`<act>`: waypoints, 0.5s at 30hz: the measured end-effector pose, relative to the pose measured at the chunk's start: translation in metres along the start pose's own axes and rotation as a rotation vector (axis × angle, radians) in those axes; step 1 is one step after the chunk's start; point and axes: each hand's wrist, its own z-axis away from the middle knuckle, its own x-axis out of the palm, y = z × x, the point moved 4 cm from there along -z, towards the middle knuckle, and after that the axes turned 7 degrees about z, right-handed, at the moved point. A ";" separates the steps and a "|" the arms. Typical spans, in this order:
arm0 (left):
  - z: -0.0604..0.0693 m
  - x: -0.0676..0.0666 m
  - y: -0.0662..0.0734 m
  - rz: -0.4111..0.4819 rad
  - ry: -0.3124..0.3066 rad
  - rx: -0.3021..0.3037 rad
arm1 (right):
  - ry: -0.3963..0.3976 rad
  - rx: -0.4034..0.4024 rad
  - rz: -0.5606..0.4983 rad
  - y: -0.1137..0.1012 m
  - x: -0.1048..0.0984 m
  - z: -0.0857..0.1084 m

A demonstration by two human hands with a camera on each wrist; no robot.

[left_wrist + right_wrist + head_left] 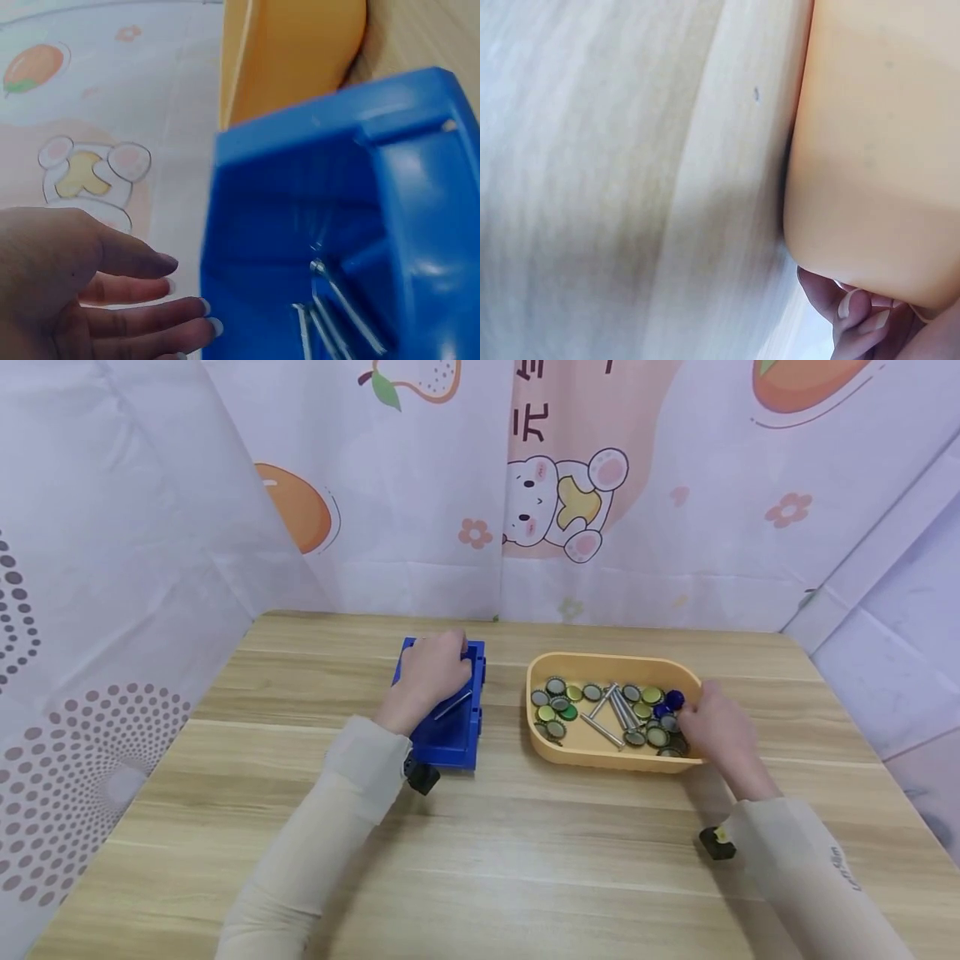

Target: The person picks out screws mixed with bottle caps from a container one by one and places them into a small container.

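In the head view my left hand [429, 677] is over the blue bin [452, 757], where a metal nail [453, 704] shows. The left wrist view has that hand [124, 289] beside the wall of the blue bin [292, 172], fingers loosely extended and holding nothing visible; several nails [346, 307] lie inside. My right hand [723, 735] grips the right end of the yellow basket [600, 759]. Seen from the right wrist, the fingers of this hand [862, 319] curl against the basket's end [877, 172]. Bottle caps [657, 737] and nails [622, 708] lie in the basket.
The bin and basket stand apart on a wooden table [540, 860], basket to the right. A printed curtain [420, 510] hangs behind the table's back edge. Small black devices [422, 777] are at both wrists.
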 end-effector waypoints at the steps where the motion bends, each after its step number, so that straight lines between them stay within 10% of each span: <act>1: 0.000 -0.001 0.004 0.003 0.011 0.009 | 0.003 -0.002 0.000 0.000 0.000 0.000; 9: -0.002 -0.009 0.031 0.001 0.111 0.104 | 0.013 -0.014 0.005 -0.003 -0.001 0.000; 15: -0.007 -0.004 0.050 -0.034 0.069 0.138 | 0.006 -0.015 -0.009 -0.002 -0.002 0.001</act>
